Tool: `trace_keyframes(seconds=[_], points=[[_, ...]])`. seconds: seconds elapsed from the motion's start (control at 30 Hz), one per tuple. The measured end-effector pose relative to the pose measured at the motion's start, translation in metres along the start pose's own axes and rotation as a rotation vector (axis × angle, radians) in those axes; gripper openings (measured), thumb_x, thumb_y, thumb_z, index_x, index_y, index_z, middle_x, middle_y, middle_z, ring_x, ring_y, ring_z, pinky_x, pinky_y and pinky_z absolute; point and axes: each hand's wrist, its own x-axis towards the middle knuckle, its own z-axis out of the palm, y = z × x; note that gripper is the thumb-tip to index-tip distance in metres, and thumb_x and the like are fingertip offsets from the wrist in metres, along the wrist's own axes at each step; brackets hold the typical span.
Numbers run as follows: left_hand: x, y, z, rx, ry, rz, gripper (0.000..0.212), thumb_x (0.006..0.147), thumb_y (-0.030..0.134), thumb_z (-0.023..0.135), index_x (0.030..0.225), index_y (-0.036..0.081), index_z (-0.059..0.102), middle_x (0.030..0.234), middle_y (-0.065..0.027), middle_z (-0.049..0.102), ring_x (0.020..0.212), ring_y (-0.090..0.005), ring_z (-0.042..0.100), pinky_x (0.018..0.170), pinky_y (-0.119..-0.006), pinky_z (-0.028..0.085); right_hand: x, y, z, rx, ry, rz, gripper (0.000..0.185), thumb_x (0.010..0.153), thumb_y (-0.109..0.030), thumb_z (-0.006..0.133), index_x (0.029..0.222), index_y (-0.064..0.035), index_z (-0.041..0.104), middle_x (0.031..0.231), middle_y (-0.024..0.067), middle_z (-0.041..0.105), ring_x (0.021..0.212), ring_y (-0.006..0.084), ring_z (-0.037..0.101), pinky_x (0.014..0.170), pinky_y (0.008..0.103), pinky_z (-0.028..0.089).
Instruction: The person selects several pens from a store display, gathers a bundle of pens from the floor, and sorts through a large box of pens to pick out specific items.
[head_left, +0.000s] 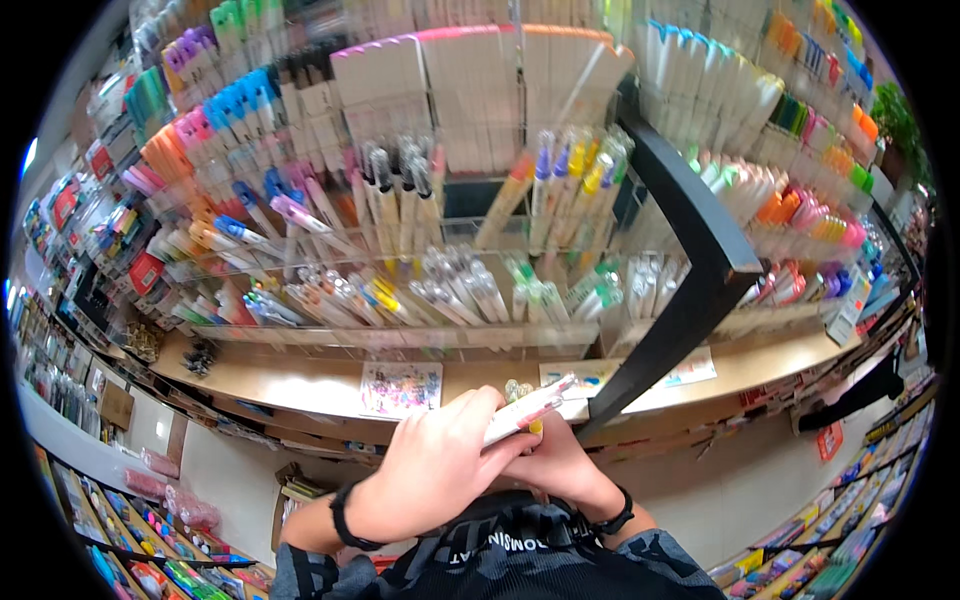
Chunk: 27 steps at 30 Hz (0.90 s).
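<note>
My left hand (439, 457) is closed around white pens (531, 405) with reddish parts, held at a slant in front of my chest. Just to its right and partly behind it, my right hand (559, 457) holds more pens, whose clear caps (516, 389) and a yellow part stick out between the hands. Both hands are close together at the front edge of the wooden shelf. Beyond them, clear acrylic racks (450, 336) carry rows of pens (461, 281), sorted roughly by colour, with capped markers (570, 180) standing above. My fingers hide the lower parts of the held pens.
A black metal post (679, 330) slants down at the right of my hands. Paper sheets (401, 388) with coloured marks lie on the wooden shelf (300, 382). Stacked wrapped goods (191, 506) stand on the floor at left. A person's dark-clothed leg (851, 401) shows at far right.
</note>
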Motion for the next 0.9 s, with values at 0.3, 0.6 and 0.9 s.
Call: trace_keyframes(seconds=[0.3, 0.6, 0.9], points=[[0.0, -0.011, -0.026, -0.122, 0.145, -0.005, 0.025, 0.081, 0.021, 0.073, 0.094, 0.003, 0.062, 0.08, -0.0133, 0.06, 0.069, -0.0343, 0.061, 0.059, -0.039, 0.048, 0.037, -0.029, 0.009, 0.037, -0.162, -0.094, 0.033, 0.08, -0.003, 0.064, 0.112, 0.0001, 0.056, 0.1, 0.0051, 0.061, 0.091, 0.0116, 0.057, 0.08, 0.0271, 0.046], [0.015, -0.024, -0.055, -0.632, 0.222, -0.285, 0.021, 0.083, 0.007, 0.069, 0.099, -0.003, 0.059, 0.073, 0.0046, 0.054, 0.062, -0.0023, 0.049, 0.054, -0.022, 0.041, 0.061, -0.064, 0.018, 0.312, -0.215, 0.135, 0.017, 0.087, -0.009, 0.065, 0.101, -0.0035, 0.057, 0.088, -0.0048, 0.055, 0.078, 0.0018, 0.048, 0.066, 0.0199, 0.04], [0.027, -0.026, -0.137, -0.545, 0.96, -0.021, 0.021, 0.088, 0.012, 0.067, 0.104, 0.0, 0.063, 0.082, 0.0009, 0.061, 0.06, -0.0003, 0.045, 0.053, -0.018, 0.035, 0.066, -0.037, 0.008, 0.117, -0.179, 0.242, 0.028, 0.085, -0.02, 0.07, 0.073, -0.0087, 0.048, 0.062, -0.0061, 0.047, 0.055, 0.0019, 0.043, 0.049, 0.0211, 0.03]])
